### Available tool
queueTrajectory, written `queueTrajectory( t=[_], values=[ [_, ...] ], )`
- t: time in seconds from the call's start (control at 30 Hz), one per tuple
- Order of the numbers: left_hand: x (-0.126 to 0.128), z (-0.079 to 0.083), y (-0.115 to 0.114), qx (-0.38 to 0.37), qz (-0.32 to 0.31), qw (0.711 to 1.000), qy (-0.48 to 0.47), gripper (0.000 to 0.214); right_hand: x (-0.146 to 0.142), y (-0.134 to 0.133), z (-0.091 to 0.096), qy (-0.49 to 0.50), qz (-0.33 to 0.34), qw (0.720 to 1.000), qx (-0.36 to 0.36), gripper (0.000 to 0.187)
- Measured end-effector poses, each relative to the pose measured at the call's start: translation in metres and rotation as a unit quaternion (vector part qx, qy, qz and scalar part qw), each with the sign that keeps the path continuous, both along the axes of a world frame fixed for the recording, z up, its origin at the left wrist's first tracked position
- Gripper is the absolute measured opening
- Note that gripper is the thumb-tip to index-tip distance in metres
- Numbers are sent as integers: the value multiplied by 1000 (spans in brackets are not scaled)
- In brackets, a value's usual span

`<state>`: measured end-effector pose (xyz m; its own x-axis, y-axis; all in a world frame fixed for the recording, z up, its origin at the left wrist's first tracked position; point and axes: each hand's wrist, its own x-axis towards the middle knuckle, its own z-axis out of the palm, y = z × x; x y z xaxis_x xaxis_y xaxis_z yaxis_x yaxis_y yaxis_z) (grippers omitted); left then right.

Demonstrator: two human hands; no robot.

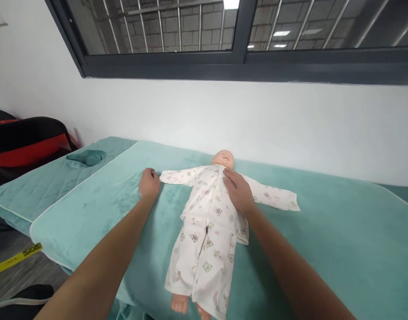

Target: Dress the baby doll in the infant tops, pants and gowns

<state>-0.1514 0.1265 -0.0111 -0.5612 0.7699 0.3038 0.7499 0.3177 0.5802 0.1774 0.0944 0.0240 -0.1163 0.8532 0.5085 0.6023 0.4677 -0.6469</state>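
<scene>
A baby doll (pixel 224 158) lies on its back on a teal blanket (pixel 324 231), dressed in a white printed sleepsuit (pixel 207 231) with both sleeves spread out. My left hand (pixel 149 183) rests at the cuff of the doll's left-side sleeve, fingers curled and pinching the cuff edge. My right hand (pixel 238 190) lies flat on the doll's chest and shoulder, fingers stretched toward the neck. The doll's bare feet (pixel 179 303) stick out of the trouser legs near the blanket's front edge.
The blanket covers a padded table with a quilted teal sheet (pixel 40 186) and a face hole (pixel 87 156) at the left. A black and red bag (pixel 27 142) sits far left. A white wall and a barred window are behind. Yellow tape (pixel 15 260) marks the floor.
</scene>
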Motion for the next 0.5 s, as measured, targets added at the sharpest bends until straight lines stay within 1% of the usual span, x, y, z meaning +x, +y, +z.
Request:
queueTrajectory(
  t=[0.07, 0.17, 0.23, 0.27, 0.3, 0.33, 0.4, 0.43, 0.47, 0.5],
  values=[
    [0, -1, 1, -3, 2, 1000, -1, 26, -7, 11, 6, 39, 1, 999, -13, 37],
    [-1, -4, 5, -11, 5, 1000, -1, 26, -6, 16, 6, 109, 11, 993, -37, 31],
    [-2, -5, 7, -16, 8, 1000, -2, 26, -2, 15, 3, 171, 15, 982, -73, 29],
    [-2, -5, 7, -18, 9, 1000, -2, 27, 1, 14, 2, 218, 9, 972, -92, 28],
    [-3, -6, 8, -20, 9, 1000, -2, 27, 5, 14, 0, 278, -1, 954, -108, 27],
    [-3, -5, 8, -21, 10, 1000, -3, 27, 8, 14, -1, 348, -12, 930, -120, 24],
    [-3, -5, 7, -23, 9, 1000, -6, 27, 16, 17, -3, 485, -19, 864, -135, 21],
    [-2, -4, 7, -24, 8, 1000, -8, 26, 20, 19, -3, 539, -11, 830, -142, 22],
    [-2, -4, 6, -24, 8, 1000, -10, 26, 24, 20, -4, 580, 2, 801, -152, 25],
    [-2, -3, 5, -23, 8, 1000, -11, 26, 27, 21, -3, 608, 18, 777, -164, 27]
  ],
)
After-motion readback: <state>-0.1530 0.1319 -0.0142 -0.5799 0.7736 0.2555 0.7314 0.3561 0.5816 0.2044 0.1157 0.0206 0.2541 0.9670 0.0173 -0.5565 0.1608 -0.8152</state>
